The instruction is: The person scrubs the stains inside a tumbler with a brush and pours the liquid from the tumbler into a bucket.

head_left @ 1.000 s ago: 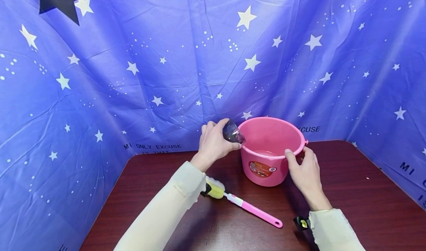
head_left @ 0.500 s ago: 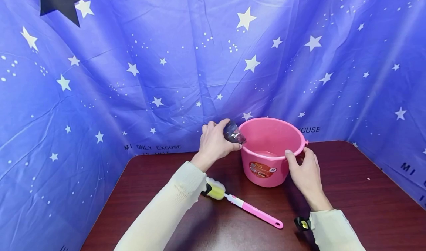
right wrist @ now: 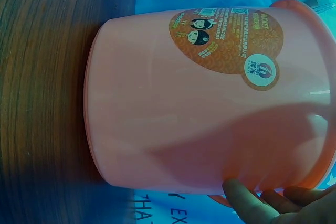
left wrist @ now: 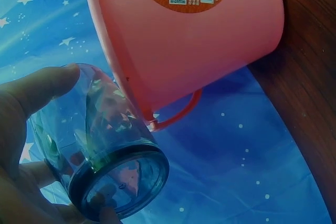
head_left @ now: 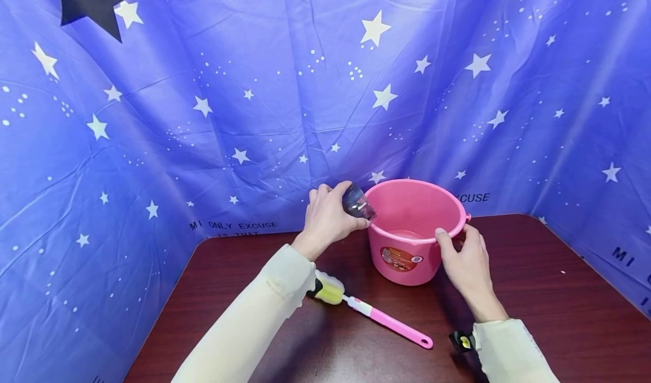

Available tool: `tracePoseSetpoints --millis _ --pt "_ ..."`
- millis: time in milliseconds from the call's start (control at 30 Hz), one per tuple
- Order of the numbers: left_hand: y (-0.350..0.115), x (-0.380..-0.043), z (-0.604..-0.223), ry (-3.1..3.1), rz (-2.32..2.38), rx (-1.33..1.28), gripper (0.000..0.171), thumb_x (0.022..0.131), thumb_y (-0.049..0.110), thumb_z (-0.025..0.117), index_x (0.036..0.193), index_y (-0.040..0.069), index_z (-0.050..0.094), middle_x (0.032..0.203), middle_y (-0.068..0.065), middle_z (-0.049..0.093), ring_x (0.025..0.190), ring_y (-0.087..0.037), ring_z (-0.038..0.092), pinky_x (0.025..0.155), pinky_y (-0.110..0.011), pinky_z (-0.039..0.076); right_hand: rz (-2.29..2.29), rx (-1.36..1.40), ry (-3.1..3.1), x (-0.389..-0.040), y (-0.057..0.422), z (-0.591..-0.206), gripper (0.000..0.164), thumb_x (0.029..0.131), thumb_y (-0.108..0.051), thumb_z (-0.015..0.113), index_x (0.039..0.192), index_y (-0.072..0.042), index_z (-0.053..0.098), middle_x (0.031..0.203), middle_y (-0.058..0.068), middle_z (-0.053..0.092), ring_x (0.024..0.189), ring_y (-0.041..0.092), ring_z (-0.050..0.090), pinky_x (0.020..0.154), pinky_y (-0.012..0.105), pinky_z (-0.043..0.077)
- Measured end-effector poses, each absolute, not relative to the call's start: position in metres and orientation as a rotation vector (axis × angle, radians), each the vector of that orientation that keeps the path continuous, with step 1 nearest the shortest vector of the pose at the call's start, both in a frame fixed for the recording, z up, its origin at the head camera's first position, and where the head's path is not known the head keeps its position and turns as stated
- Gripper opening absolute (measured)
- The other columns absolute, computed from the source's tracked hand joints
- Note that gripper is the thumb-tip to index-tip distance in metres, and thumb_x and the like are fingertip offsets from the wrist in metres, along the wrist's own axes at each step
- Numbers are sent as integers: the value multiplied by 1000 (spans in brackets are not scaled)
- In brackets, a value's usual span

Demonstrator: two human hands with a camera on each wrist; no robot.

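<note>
A faceted, see-through drinking glass (head_left: pixel 357 201) lies tilted in my left hand (head_left: pixel 327 218), its mouth at the left rim of a pink plastic bucket (head_left: pixel 383 246). In the left wrist view, the thumb and fingers curl round the glass (left wrist: pixel 113 108), and its thick base faces the camera. My right hand (head_left: pixel 465 265) grips the upright bucket at its right rim, thumb on the near side. Several fingers of that hand show beside the bucket wall (right wrist: pixel 147 93) in the right wrist view. The bucket's floor is mostly out of sight.
On the dark red wooden table (head_left: pixel 244 326), a sponge cleaning brush with a pink handle (head_left: pixel 399 326) lies in front of the bucket. Its yellow and white sponge head (head_left: pixel 330 288) is partly behind the left sleeve. A blue star-patterned cloth (head_left: pixel 285 117) surrounds the table's back and sides.
Almost nothing differs. Both hands, the tilted glass and the bucket keep their places; only a very slight shift of the whole view shows.
</note>
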State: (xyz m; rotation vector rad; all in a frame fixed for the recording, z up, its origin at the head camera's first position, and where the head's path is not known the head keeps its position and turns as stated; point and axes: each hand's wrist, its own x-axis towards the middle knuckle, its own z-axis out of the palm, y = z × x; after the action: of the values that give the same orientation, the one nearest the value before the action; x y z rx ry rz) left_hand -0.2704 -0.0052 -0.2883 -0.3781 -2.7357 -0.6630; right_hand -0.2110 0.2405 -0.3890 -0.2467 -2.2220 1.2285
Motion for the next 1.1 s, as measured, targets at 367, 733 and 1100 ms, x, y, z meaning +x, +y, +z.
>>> tracePoseSetpoints --millis 367,733,1100 --pt "-4 -272 -288 -2741 -643 -376 88 59 53 85 136 28 51 108 -7 48 99 -25 39 80 -38 41 1235 -252 -2222 -211 241 -388 59 94 -35 56 131 8 42 125 28 44 114 41 47 96 54 38" --pt "-3 -271 -285 -2744 -612 -380 88 59 53 85 136 28 51 107 -8 49 99 -25 39 79 -39 42 1236 -261 -2231 -210 240 -386 59 94 -35 55 132 9 42 125 28 44 113 41 47 95 54 37" --pt "-3 -271 -283 -2751 -592 -385 87 60 53 85 136 28 51 108 -8 49 99 -25 39 80 -40 42 1233 -259 -2227 -210 240 -386 60 94 -35 56 132 9 41 124 29 44 113 42 48 95 54 37"
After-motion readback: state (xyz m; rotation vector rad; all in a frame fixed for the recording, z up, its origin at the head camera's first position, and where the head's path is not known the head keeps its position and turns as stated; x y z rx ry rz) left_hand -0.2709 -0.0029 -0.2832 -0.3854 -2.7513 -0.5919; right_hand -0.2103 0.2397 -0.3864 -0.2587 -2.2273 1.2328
